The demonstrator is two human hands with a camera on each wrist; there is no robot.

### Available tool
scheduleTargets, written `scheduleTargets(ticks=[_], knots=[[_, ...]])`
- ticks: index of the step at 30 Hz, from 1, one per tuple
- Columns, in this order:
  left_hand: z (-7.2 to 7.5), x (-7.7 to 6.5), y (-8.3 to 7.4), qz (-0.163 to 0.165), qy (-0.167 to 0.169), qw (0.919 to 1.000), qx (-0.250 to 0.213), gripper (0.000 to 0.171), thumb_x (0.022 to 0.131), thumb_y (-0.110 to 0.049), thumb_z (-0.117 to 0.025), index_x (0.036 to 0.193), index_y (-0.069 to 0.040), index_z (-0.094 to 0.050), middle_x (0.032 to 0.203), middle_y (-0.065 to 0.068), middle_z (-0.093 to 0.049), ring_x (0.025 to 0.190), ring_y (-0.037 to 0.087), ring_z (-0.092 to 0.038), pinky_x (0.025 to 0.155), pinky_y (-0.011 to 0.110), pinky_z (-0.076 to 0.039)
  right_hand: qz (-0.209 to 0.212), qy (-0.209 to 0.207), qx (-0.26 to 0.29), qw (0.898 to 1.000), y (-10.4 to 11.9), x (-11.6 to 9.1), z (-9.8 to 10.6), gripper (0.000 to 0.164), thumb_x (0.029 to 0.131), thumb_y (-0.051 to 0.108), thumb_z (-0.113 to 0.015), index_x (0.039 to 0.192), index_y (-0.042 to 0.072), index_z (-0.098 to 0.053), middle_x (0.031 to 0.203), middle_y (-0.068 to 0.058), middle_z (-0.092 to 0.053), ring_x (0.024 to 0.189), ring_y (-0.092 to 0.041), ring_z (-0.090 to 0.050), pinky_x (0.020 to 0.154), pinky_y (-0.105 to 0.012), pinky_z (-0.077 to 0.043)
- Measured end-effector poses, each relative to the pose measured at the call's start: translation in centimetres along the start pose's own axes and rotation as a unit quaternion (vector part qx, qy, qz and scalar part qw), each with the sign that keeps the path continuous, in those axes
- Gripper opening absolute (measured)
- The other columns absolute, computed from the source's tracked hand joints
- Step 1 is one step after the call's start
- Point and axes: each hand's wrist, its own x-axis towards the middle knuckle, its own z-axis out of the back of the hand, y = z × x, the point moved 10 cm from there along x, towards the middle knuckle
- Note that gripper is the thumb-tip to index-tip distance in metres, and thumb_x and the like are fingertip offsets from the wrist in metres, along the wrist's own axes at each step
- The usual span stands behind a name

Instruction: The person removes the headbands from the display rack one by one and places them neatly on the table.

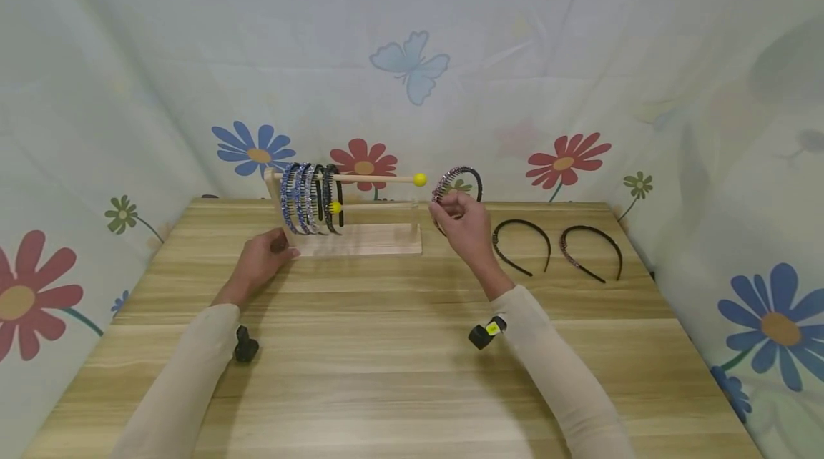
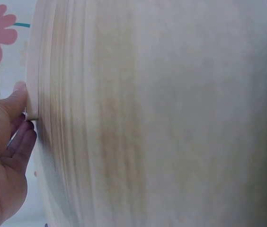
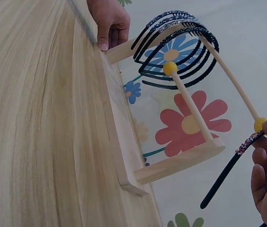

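Observation:
My left hand (image 1: 260, 259) grips the left end of a wooden headband stand (image 1: 373, 239); in the left wrist view, the thumb lies against its base (image 2: 32, 94). Several glittery blue, silver and black headbands (image 1: 298, 198) hang from the stand's upper peg (image 1: 373, 179), near its left end. Between thumb and fingers, my right hand (image 1: 466, 226) pinches a black headband (image 3: 220, 179) with pinkish sparkling stones. It is held upright just right of the yellow ball (image 1: 420, 179) on the upper peg's tip. My right fingers hide part of this band.
Two more dark headbands lie on the table to the right, a nearer-in one (image 1: 518, 221) and one with pinkish stones (image 1: 592, 228). A lower peg with a yellow ball (image 1: 335, 208) points left. Behind the wooden table (image 1: 360, 359) hangs a flowered curtain (image 1: 309, 73).

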Motion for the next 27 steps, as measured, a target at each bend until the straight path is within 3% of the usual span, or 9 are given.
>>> scheduleTargets(ticks=[15, 21, 27], knots=[[0.0, 0.0, 0.3, 0.004, 0.000, 1.0000, -0.003, 0.053, 0.098, -0.019, -0.071, 0.140, 0.008, -0.054, 0.137, 0.031, -0.059, 0.129, 0.048, -0.054, 0.110, 0.062, -0.042, -0.075, 0.003, -0.056, 0.996, -3.4, -0.6, -1.2, 0.015, 0.091, 0.022, -0.078, 0.096, 0.009, -0.074, 0.089, -0.005, -0.077, 0.079, -0.018, -0.074, 0.066, -0.031, -0.060], [0.0, -0.1, 0.3, 0.002, -0.001, 1.0000, -0.005, 0.050, 0.099, -0.020, -0.070, 0.138, 0.007, -0.056, 0.135, 0.031, -0.061, 0.127, 0.048, -0.057, 0.107, 0.062, -0.044, -0.083, -0.005, -0.061, 0.995, -4.4, -0.6, -1.6, 0.010, 0.089, 0.018, -0.078, 0.090, 0.009, -0.076, 0.082, -0.005, -0.077, 0.073, -0.017, -0.073, 0.061, -0.026, -0.057], [0.0, 0.0, 0.4, 0.000, -0.004, 1.0000, -0.007, 0.043, 0.099, -0.020, -0.070, 0.131, 0.007, -0.060, 0.130, 0.030, -0.064, 0.123, 0.047, -0.059, 0.105, 0.061, -0.046, -0.086, -0.004, -0.074, 0.994, -5.2, -0.5, -1.9, 0.011, 0.087, 0.017, -0.080, 0.088, 0.007, -0.078, 0.080, -0.006, -0.077, 0.071, -0.017, -0.073, 0.064, -0.030, -0.059]])
